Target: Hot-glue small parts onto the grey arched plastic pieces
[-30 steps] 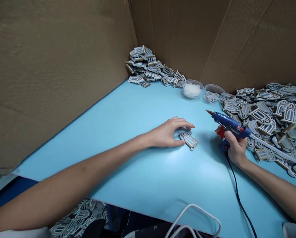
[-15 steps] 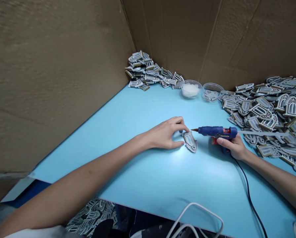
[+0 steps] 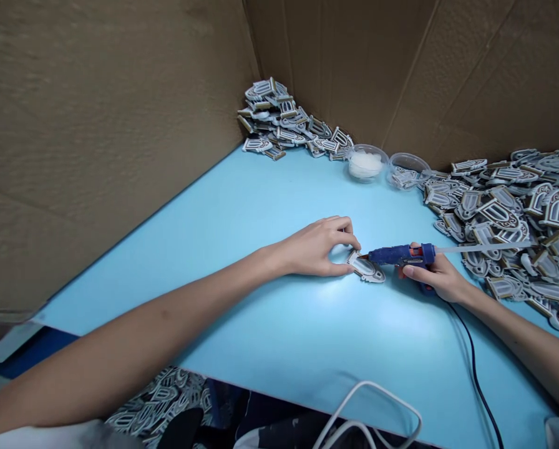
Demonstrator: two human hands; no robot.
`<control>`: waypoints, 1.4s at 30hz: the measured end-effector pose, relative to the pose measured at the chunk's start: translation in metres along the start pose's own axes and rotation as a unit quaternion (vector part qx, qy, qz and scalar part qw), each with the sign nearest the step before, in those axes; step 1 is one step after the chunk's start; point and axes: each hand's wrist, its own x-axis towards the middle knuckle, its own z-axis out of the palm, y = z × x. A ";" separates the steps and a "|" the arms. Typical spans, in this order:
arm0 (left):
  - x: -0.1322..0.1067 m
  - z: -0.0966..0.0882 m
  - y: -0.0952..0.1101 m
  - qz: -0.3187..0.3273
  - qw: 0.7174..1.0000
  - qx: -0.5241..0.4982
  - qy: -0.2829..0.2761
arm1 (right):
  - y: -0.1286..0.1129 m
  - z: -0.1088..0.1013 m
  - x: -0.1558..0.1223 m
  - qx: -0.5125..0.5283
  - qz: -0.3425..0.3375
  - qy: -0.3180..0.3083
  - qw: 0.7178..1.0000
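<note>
My left hand (image 3: 324, 247) pinches the near end of a small arched window-shaped piece (image 3: 367, 268) between thumb and fingers, on the light blue tabletop. The piece is pale with a grey edge, its rounded end pointing right. My right hand (image 3: 441, 277) is wrapped around a blue hot glue gun (image 3: 396, 254), with the thumb near its red trigger. The gun's dark nozzle is at the upper edge of the piece; whether it touches is too small to tell. A long clear glue stick (image 3: 485, 247) sticks out of the gun's back.
Similar pieces lie in a big heap (image 3: 504, 218) at the right and a smaller pile (image 3: 284, 121) in the back corner. Two clear tubs (image 3: 368, 174) stand by the cardboard wall (image 3: 345, 68). A black cord (image 3: 471, 355) trails from the gun; a white tube loop (image 3: 382, 390) crosses the front edge.
The piece has turned so its rounded end points right, and my left fingers have closed on it. My right hand has brought the glue gun's nozzle leftward and down to the piece.
</note>
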 end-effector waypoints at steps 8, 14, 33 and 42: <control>-0.001 0.000 0.001 -0.004 1.000 0.003 0.004 | 0.005 0.002 0.000 -0.038 -0.006 0.001 0.999; -0.001 0.001 0.001 -0.005 1.000 0.005 0.005 | 0.006 0.002 0.000 -0.052 -0.008 0.000 0.999; -0.001 0.001 -0.003 -0.001 1.000 -0.010 0.006 | -0.003 0.002 0.001 -0.105 -0.016 -0.024 0.994; 0.000 0.001 -0.001 -0.005 1.000 -0.010 0.005 | -0.002 0.002 0.001 -0.106 -0.017 -0.029 0.994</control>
